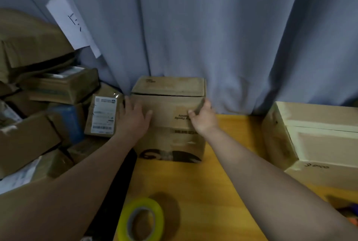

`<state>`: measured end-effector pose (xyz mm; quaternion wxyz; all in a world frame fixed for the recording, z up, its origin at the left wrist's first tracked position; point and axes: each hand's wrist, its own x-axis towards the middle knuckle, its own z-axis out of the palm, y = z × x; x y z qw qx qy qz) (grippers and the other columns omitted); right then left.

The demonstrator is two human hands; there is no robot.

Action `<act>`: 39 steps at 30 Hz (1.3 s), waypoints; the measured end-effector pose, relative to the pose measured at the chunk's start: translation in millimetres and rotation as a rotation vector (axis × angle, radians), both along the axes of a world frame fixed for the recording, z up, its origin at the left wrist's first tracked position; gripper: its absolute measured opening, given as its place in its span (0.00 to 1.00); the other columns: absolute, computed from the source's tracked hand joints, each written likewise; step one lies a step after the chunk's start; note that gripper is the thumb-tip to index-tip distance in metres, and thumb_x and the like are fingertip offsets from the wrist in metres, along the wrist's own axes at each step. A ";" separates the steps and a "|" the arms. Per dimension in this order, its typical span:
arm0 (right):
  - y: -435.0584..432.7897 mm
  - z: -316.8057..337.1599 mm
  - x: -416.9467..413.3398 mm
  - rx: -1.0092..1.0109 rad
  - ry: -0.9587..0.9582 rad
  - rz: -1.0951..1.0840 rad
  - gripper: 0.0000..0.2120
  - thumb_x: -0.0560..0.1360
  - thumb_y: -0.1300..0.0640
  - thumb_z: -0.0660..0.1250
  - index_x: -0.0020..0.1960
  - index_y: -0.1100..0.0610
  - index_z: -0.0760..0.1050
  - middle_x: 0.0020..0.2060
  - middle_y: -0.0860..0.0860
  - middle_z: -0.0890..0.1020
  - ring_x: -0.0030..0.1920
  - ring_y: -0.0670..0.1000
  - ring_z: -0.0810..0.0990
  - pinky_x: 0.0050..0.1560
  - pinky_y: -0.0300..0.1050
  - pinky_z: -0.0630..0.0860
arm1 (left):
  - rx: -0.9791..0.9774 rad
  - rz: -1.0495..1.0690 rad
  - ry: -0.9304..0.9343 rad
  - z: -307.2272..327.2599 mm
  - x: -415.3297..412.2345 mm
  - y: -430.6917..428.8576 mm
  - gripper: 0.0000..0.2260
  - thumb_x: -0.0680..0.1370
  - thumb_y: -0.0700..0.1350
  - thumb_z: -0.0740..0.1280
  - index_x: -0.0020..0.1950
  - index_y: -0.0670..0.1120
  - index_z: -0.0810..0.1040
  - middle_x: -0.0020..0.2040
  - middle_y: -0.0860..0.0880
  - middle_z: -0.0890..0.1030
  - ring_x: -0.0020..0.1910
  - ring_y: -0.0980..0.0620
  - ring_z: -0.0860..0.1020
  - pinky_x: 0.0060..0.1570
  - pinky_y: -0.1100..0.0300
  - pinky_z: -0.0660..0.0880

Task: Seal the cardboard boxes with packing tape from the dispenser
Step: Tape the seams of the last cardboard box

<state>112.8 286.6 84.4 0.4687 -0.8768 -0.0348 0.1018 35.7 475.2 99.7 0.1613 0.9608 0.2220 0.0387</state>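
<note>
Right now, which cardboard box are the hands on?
The middle box against the curtain: left hand presses its front, right hand grips its edge. The paler box at right is untouched.

Tape roll (pixel 142 202) — lower part off-frame

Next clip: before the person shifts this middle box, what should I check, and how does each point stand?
1. Hold on cardboard box: ok; left hand lies flat on it, right hand grips its right edge.
2. Flaps closed: ok, none stands up.
3. Taped shut: cannot tell.
4. Yellow tape roll at hand: ok, lying free on the table.
5. Path in front of box bare: ok.
</note>
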 end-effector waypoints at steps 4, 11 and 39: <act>-4.7 -8.6 -5.0 0.079 0.072 -0.081 0.30 0.78 0.52 0.65 0.75 0.57 0.57 0.66 0.55 0.74 0.66 0.57 0.73 0.65 0.52 0.71 | -0.148 0.036 -0.029 -2.9 0.5 13.2 0.34 0.77 0.59 0.62 0.77 0.47 0.53 0.72 0.38 0.64 0.68 0.36 0.65 0.66 0.43 0.63; -67.8 2.2 -25.0 0.075 0.067 -0.194 0.23 0.77 0.54 0.67 0.69 0.55 0.66 0.62 0.54 0.77 0.63 0.57 0.74 0.64 0.52 0.71 | -0.292 0.012 -0.026 -3.3 -5.1 -20.5 0.45 0.73 0.64 0.66 0.78 0.46 0.46 0.73 0.39 0.64 0.70 0.36 0.62 0.67 0.46 0.60; -288.0 -1.4 -58.6 -0.265 -0.170 0.001 0.28 0.80 0.42 0.54 0.77 0.50 0.56 0.44 0.55 0.82 0.49 0.56 0.78 0.52 0.48 0.72 | 0.278 -0.305 -0.060 -2.0 -28.0 -246.8 0.23 0.80 0.59 0.57 0.72 0.50 0.67 0.73 0.41 0.61 0.72 0.40 0.58 0.69 0.45 0.56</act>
